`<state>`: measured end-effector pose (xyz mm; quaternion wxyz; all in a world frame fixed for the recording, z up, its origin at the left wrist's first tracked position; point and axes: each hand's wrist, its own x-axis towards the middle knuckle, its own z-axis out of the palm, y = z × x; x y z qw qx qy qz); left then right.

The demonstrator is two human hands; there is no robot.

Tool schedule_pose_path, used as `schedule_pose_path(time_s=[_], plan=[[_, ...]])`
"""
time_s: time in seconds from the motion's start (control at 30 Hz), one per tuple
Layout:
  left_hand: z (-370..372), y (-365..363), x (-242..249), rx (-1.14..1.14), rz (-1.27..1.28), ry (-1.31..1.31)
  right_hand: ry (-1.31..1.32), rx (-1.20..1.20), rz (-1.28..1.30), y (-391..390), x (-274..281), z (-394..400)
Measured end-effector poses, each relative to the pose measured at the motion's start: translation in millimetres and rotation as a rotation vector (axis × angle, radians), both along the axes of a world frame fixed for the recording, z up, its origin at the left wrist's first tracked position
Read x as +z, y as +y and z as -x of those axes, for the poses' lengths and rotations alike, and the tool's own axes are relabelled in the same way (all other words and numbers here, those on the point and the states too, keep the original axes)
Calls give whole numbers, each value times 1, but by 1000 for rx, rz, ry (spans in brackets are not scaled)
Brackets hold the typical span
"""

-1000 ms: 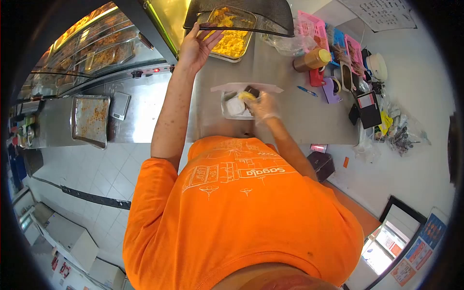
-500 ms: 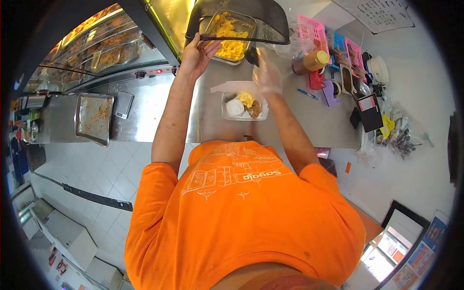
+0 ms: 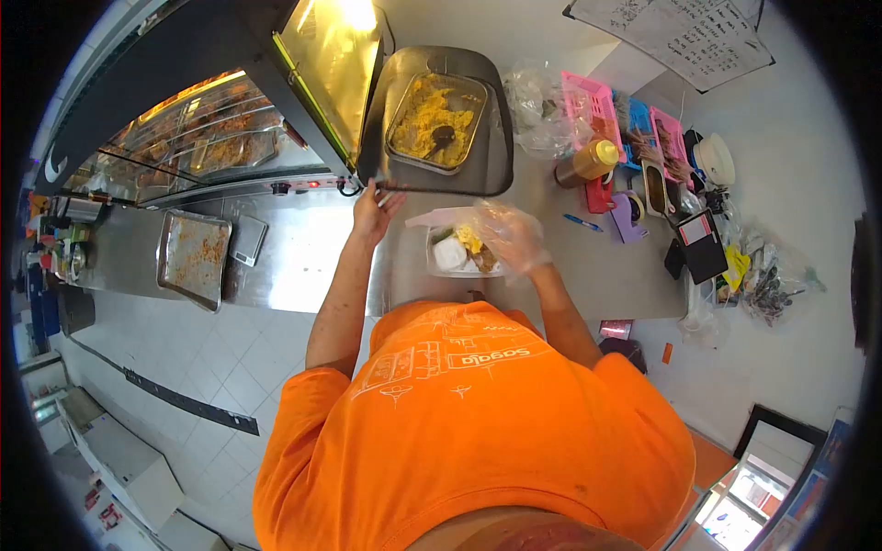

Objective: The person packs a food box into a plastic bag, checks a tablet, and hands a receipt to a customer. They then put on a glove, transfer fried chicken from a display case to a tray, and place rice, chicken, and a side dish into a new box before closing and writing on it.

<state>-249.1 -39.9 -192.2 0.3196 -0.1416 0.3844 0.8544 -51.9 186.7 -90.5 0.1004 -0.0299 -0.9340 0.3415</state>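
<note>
A black mesh food cover (image 3: 491,87) rests over a glass tray (image 3: 404,158) of crumbly yellow food (image 3: 427,115), with a dark spoon (image 3: 443,136) lying in the food. My left hand (image 3: 373,216) is at the cover's front-left corner, thumb and fingers at its rim. In front stands an open white takeaway box (image 3: 450,272) holding white rice (image 3: 449,253), some yellow food and a brown piece. My right hand (image 3: 514,237), in a clear plastic glove, reaches over the box's right side with its fingers stretched out, hiding part of the contents.
A glass warming cabinet (image 3: 211,129) stands at the left. Near it lie a metal tray (image 3: 195,257) with crumbs and a small scale (image 3: 246,241). To the right are a sauce bottle (image 3: 588,163), a blue pen (image 3: 582,222), a purple tape dispenser (image 3: 628,220) and pink baskets (image 3: 588,101).
The mesh cover has come down over the tray, with my left hand lowering at its rim. My right hand has let go of the dark spoon and moved down to the takeaway box.
</note>
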Motion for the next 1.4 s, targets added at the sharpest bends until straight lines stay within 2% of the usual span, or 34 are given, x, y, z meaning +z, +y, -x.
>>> schedule_pose_path(time_s=[0.07, 0.13, 0.2, 0.33, 0.37, 0.43, 0.53, 0.57, 0.63, 0.67, 0.77, 0.8, 0.9, 0.97, 1.0, 1.03, 1.1, 1.2, 1.33, 1.37, 1.4], plan=[[-1, -4, -32, 0, 11, -17, -43, -213, 89, 2, 20, -32], [0, -3, -67, -18, 121, -11, 68, -321, 134, 15, 8, -52], [-5, -1, -82, -55, 203, -32, 137, -415, 255, 23, 2, -65], [-9, -15, -125, -310, 217, -52, 298, -522, 429, 12, 6, -65], [-11, -19, -134, -261, 270, -75, 346, -570, 553, 9, 3, -62], [-29, -18, -106, -145, 381, -123, 431, -649, 814, 1, -7, -51], [-42, -55, -65, -23, 604, 80, 433, -915, 1205, -33, 35, -22], [-41, -72, -58, 38, 662, 160, 396, -863, 1199, -38, 30, -17], [-37, -112, -54, 258, 672, 151, 344, -761, 1173, -34, 13, -15], [-34, -139, -65, 344, 691, 162, 306, -595, 1200, -32, -3, -12], [-35, -209, -59, 608, 715, 77, -114, -341, 1144, -45, -35, 4], [-36, -233, -61, 724, 686, 42, -170, -463, 986, -76, -33, 20], [-42, -314, -103, 1013, 646, -28, -651, -190, 909, -142, -22, 68], [-45, -369, -135, 1147, 600, -3, -646, -75, 739, -210, -56, 109], [-44, -392, -147, 1211, 706, -13, -644, 14, 833, -252, -64, 125], [-46, -413, -140, 1183, 722, -92, -639, 113, 928, -297, -72, 142], [-56, -462, -135, 1093, 703, -118, -971, 221, 969, -381, -97, 181], [-115, -529, -122, 941, 743, -66, -1173, 281, 1167, -498, -125, 219], [-229, -617, -118, 1083, 757, -403, -1098, 84, 1343, -606, -193, 283], [-260, -629, -111, 1145, 767, -464, -1055, -22, 1360, -627, -272, 302], [-283, -641, -106, 1205, 772, -522, -1033, -126, 1527, -643, -258, 304]])
